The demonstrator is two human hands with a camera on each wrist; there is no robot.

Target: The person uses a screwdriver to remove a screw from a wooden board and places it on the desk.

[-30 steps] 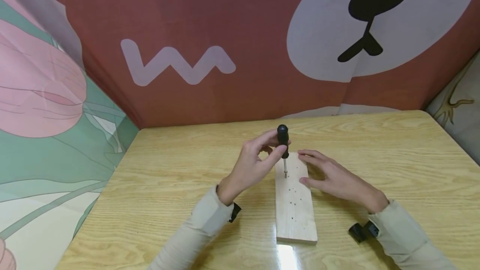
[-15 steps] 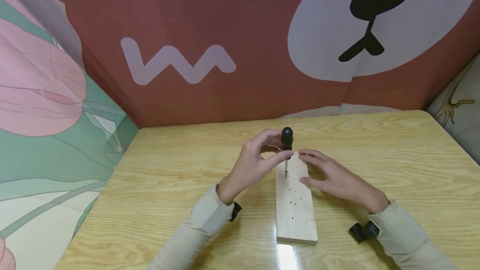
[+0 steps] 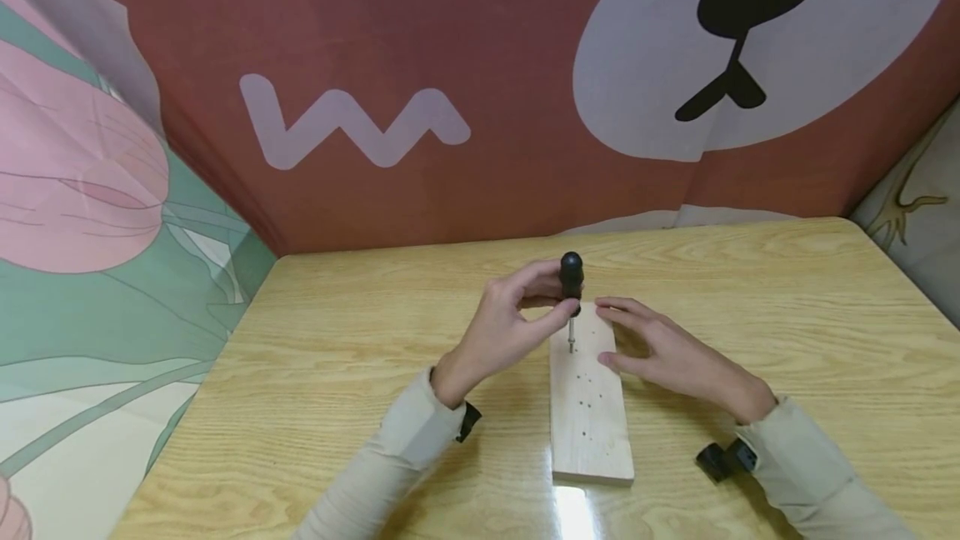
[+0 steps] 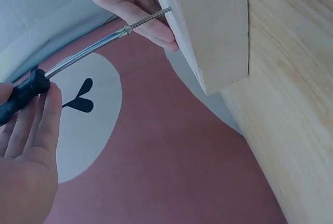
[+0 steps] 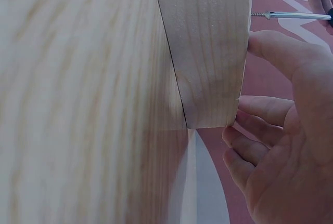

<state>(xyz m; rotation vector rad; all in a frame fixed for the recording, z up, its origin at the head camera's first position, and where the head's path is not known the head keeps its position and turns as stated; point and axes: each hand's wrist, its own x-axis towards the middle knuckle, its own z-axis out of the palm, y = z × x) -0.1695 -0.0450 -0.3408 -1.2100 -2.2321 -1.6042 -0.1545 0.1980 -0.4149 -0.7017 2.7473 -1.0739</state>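
And there it was, the line that mattered: the black-handled screwdriver with its bright metal shaft [image 3: 572,273] stood close to upright, its long axis running straight down into the brass-toned, threaded metal screw [image 4: 149,19], tip and head meeting end to end. The left hand [image 3: 498,332] was the one nearer the work, coming in from the left, thumb and fingers pinched round the handle, with the screw just below them. And the screw itself? Its point met the top face of the pale, flat rectangular wooden board [image 3: 600,452], towards the far end and left of the middle; most of the ribbed thread showed above the wood, though how deep the point sat could not be told. Over on the right, the right hand [image 3: 671,357] rested its thumb on the board's right edge and its fingers about the far right corner, loosely spread, touching rather than clenching. The board ran near to far, thick and square-cut, fine straight grain along its side, a scatter of small dark holes [image 3: 581,402] across its face nearer than the screw. Beneath it lay the yellowish wood-grain table [image 3: 337,357], smooth enough to throw back a white glare at the near end.
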